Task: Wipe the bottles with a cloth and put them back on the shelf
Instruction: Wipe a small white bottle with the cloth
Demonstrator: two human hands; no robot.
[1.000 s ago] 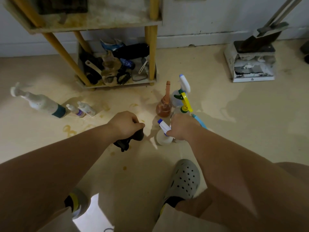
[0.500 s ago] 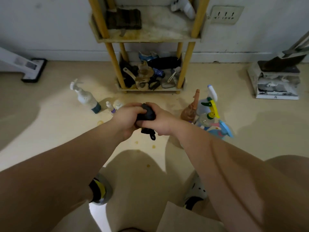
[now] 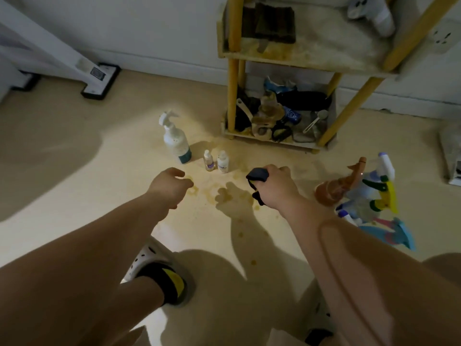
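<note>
"Holding anything, that left hand [image 3: 172, 184]?" asks Pip.

"No. Its fingers are loosely curled with nothing in them, low in the middle of the frame. The right hand [image 3: 277, 187] is squeezing the dark scrunched-up cloth [image 3: 258, 176]."

"Where are the bottles?"

"Most that I can see are on the pale floor [image 3: 74, 171], below the wooden shelf with yellow legs [image 3: 299, 58] at the top right. The tall white spray bottle with a teal bottom [image 3: 175, 141] stands just above the left hand. Two tiny white dropper bottles [image 3: 222, 162] stand side by side, right next to it."

"What could go wrong?"

"I think the left hand could bump the tiny ones if it goes for the big one. They are thin and would tip easily. The floor has sticky yellow spots [image 3: 209, 193], so a bottle set there could get dirty underneath. And the bunch of colourful spray bottles [image 3: 369, 193] at the right edge sits close to the right arm. One swing could knock them down."
</note>
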